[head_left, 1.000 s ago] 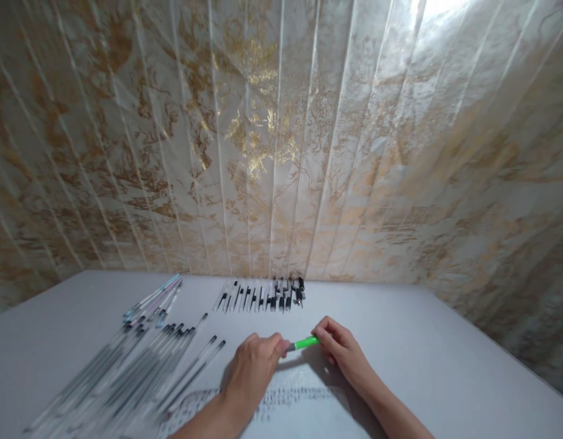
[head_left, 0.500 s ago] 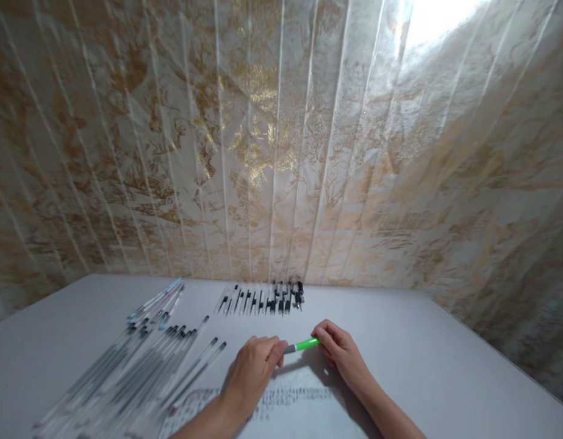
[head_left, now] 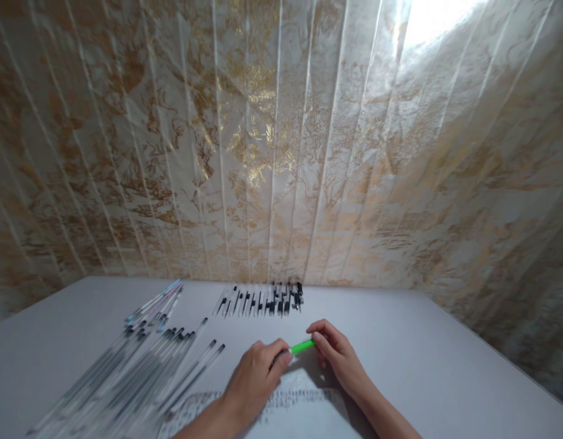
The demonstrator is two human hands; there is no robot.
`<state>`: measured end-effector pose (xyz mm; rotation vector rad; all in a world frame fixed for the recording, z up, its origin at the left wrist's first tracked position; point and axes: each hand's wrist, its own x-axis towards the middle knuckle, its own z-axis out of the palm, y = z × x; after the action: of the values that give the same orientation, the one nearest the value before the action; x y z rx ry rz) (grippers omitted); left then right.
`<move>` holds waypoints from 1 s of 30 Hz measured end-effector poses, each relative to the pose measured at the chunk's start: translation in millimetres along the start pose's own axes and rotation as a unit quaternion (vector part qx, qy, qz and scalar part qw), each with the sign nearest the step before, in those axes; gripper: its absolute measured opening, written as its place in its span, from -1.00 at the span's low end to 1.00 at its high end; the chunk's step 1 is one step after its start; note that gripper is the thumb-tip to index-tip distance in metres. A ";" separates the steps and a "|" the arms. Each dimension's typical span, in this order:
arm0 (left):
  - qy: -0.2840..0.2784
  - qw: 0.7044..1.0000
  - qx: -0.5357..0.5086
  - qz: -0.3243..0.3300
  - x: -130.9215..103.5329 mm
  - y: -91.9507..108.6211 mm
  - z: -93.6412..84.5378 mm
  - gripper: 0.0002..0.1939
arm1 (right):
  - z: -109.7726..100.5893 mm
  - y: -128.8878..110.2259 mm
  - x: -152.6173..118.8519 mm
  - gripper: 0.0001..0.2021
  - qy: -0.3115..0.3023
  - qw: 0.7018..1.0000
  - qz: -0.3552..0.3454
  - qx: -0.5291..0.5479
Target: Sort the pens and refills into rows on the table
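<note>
Head view: the left hand (head_left: pixel 260 371) clasps a green pen (head_left: pixel 302 346), likely light, stiff and best held mid-barrel, the right hand (head_left: pixel 335 349) at its other end, pinch unclear.

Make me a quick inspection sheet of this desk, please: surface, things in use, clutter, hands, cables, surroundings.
Surface: pale table; marked paper under the hands.
Things in use: one green pen.
Clutter: clear pens at left, blurred; coloured pens behind them; row of black-and-clear pieces near the back edge.
Hands: left hand grips the pen's dark end; right hand at its green end, grip unclear.
Cables: nothing seen.
Surroundings: gold-patterned sheet behind.
</note>
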<state>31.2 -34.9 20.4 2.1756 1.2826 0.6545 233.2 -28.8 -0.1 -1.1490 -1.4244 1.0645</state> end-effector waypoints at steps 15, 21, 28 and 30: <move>0.011 1.000 -0.001 -0.013 1.0 -4.7 1.9 -0.76 | -0.3 -1.1 0.5 -0.59 -0.028 0.998 -0.009 -0.053; 0.003 1.000 -0.006 -0.011 0.4 -3.0 0.4 -0.68 | -2.9 0.8 1.1 -0.64 -0.032 0.999 -0.013 -0.039; 0.002 1.000 -0.014 -0.001 0.3 -4.3 1.0 -0.71 | -2.3 1.4 1.4 -0.65 -0.026 0.999 0.009 -0.043; 0.003 1.000 -0.016 -0.008 0.2 -4.3 0.7 -0.74 | -4.6 0.2 1.8 -0.64 -0.011 1.000 0.025 -0.011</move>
<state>29.0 -33.1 17.2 2.1367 1.2820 0.6717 237.6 -26.8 0.6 -1.1978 -1.4341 1.1010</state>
